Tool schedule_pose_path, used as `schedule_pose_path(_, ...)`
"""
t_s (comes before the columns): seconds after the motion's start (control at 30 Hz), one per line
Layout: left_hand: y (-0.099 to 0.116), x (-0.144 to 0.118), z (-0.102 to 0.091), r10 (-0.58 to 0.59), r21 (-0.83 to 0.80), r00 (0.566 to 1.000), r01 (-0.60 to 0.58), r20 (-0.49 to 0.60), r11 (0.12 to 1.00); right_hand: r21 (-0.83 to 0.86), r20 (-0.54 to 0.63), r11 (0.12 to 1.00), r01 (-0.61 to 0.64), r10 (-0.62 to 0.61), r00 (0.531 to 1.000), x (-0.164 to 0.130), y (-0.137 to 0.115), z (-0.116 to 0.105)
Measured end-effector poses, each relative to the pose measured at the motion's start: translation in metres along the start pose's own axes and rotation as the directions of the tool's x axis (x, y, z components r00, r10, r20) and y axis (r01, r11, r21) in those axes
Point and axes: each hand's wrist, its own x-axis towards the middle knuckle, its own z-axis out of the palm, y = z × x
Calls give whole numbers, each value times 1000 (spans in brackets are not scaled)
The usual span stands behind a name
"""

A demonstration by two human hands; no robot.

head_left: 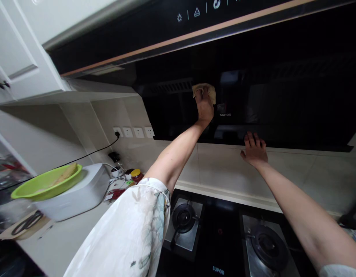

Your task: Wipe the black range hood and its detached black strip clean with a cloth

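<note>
My left hand [204,107] is raised and presses a beige cloth [208,89] against the glossy black panel of the range hood [281,96]. The cloth is bunched in my fingers, just left of the hood's brand label. My right hand [254,148] lies flat with fingers spread on the hood's lower edge, where it meets the cream wall tiles [224,169]. It holds nothing.
Below are a black gas hob with a left burner [183,218] and a right burner [267,244]. On the counter at left a green bowl [46,184] sits on a white appliance [79,192]. Wall sockets [133,132], a cable, a red-lidded jar [136,175] and scissors [26,223] are nearby.
</note>
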Motion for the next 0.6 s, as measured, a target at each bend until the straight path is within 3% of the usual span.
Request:
schedule_pose_path(0.13,10,8,-4,-43,-17,995,42,-88,999,-1,-5,1000,-8,8,1000,0,-1,0)
schedule_pose_path(0.27,13,4,-4,-20,-1,996,20,-92,1000,-6,-10,1000,-4,4,1000,-1,0,1)
schedule_pose_path(0.47,-10,-11,-12,74,-2,995,-74,67,997,-6,14,1000,-16,16,1000,0,-1,-1)
schedule_pose_path(0.6,-13,-5,-24,145,-3,980,-146,137,989,6,13,1000,-13,13,1000,0,-2,-1)
